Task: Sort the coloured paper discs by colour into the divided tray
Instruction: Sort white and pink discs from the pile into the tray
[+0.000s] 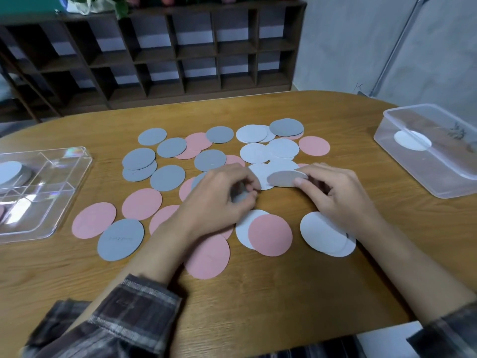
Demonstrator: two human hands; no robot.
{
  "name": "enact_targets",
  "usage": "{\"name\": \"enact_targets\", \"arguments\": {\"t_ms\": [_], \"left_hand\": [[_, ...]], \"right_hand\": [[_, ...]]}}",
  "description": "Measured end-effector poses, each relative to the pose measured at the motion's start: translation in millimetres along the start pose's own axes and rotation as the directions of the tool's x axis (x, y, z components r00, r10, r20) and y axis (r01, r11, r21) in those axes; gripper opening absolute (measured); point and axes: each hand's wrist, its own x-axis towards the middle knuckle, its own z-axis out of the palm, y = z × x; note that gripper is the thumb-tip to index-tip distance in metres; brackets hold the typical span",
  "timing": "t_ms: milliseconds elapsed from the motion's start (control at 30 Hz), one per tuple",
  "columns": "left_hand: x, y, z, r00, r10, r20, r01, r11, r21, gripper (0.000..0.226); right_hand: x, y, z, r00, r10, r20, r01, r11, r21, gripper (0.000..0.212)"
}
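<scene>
Right hand (pixel 338 193) pinches tilted grey disc (pixel 284 178). Left hand (pixel 219 198) curls round second grey disc (pixel 240 196). Loose discs (pixel 142 204), pink, grey and white, scattered on table (pixel 258 295). Divided tray (pixel 60 177) at far left holds grey discs. Clear box (pixel 444 174) right.

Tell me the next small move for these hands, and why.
Probably slide the lifted grey disc, pinched by the right hand, across into the left hand. The left hand's curled fingers seem to grip a gathered grey disc, and the two hands are close together. Joining the discs would make one trip to the divided tray at the left.
</scene>
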Motion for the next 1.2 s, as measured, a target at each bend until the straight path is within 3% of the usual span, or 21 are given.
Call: {"name": "enact_targets", "arguments": {"t_ms": [100,267,467,600,800,967,1200], "left_hand": [[-9.2,-4.8,-9.3,0.987,-0.038,0.156,0.043,0.999,-0.03,0.021],[-15.0,-3.5,-18.6,0.958,-0.067,0.28,0.084,0.995,-0.05,0.032],[-14.1,-4.4,-8.6,0.976,-0.015,0.217,0.003,0.999,0.053,0.036],[-14.9,-1.2,1.6,0.987,0.03,0.157,-0.049,0.992,0.118,0.051],[-14.2,3.2,-10.9,0.955,0.007,0.297,-0.06,0.984,0.169,0.066],[-10.1,1.6,-11.4,0.953,-0.013,0.303,-0.023,0.993,0.116,0.056],[-8.4,1.1,-12.7,0.983,-0.102,0.155,0.128,0.977,-0.168,0.024]], "right_hand": [[-1.1,-2.8,1.6,0.999,0.044,-0.025,-0.044,0.999,0.003,0.012],[-2.1,-5.2,1.2,0.996,0.083,-0.03,-0.084,0.996,-0.01,0.013],[-4.6,-16.3,8.0,0.989,0.13,-0.063,-0.13,0.991,0.001,0.01],[-5.8,-22.3,12.6,0.989,0.135,-0.068,-0.136,0.991,-0.014,0.009],[-6.1,-21.3,11.7,0.986,0.155,-0.06,-0.155,0.988,0.006,0.008],[-6.7,-17.4,12.9,0.979,0.192,-0.065,-0.188,0.981,0.055,0.011],[-4.7,-16.4,12.4,0.976,0.213,-0.045,-0.209,0.975,0.077,0.015]]}}
